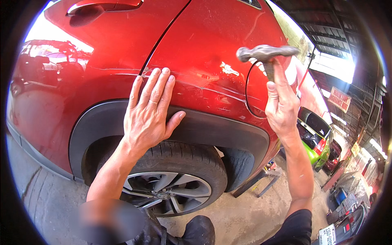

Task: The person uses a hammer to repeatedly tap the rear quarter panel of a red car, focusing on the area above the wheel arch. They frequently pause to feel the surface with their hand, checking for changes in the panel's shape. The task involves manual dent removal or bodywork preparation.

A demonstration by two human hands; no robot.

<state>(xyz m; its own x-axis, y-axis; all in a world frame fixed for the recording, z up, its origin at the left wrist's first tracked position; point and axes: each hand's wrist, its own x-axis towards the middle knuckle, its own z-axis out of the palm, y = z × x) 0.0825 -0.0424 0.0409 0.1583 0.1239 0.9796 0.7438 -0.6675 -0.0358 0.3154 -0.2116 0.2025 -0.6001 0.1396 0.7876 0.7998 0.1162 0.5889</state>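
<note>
My left hand [149,110] lies flat on a red car's rear side panel [204,36], fingers stretched upward just above the black wheel arch trim [102,118]. A ring sits on one finger. Raised at the right, my right hand [281,102] grips a hammer [267,53] by its handle, thumb and forefinger along it. The grey metal head is held in front of the panel, above the round fuel door [256,92]. Scratches and a dented crease [216,93] run across the paint between my hands. Below the arch is the wheel [163,194].
A door handle [104,5] sits at the upper left. Beyond the car's rear stand a green car [316,143] and a low metal stand [265,179] on the concrete floor [253,212]. Clutter [347,196] and a sign [339,99] line the right side.
</note>
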